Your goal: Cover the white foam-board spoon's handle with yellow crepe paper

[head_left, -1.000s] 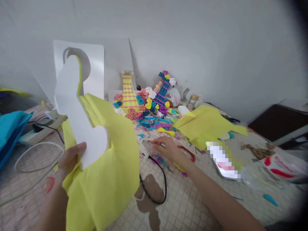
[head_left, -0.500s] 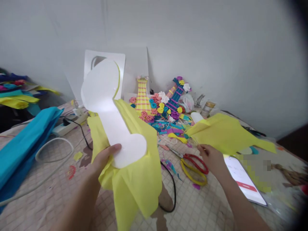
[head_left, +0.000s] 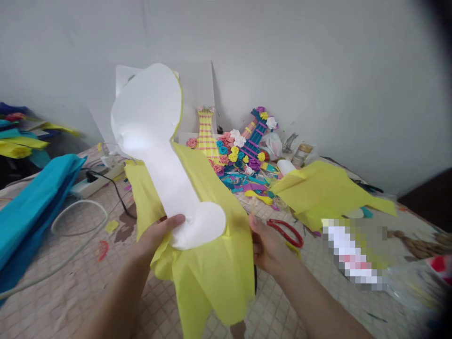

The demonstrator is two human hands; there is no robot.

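Note:
My left hand (head_left: 160, 235) grips a white cutout (head_left: 169, 174) with a broad rounded top, a straight neck and a rounded foot. Its thumb presses on the front while the other fingers are hidden behind. Yellow crepe paper (head_left: 208, 278) lies behind the cutout and hangs below it, and a thin yellow rim shows along the upper right edge. At the right edge of that paper, my right hand (head_left: 268, 245) is closed with fingers curled and thumb up; its fingertips are partly hidden. Close behind this hand lie scissors (head_left: 287, 233) with red and yellow handles.
Decorated woven pieces (head_left: 208, 134) with paper flowers lean at the back among colourful scraps. A yellow sheet (head_left: 325, 190) and a pixelated phone (head_left: 349, 254) lie on the right. Blue folded paper (head_left: 38, 212), a power strip (head_left: 93, 183) and a looping cable (head_left: 79, 203) occupy the left.
My right hand has moved left from beside the loose yellow sheet to the edge of the held crepe paper. The cutout's top has risen slightly and its foot has shifted right.

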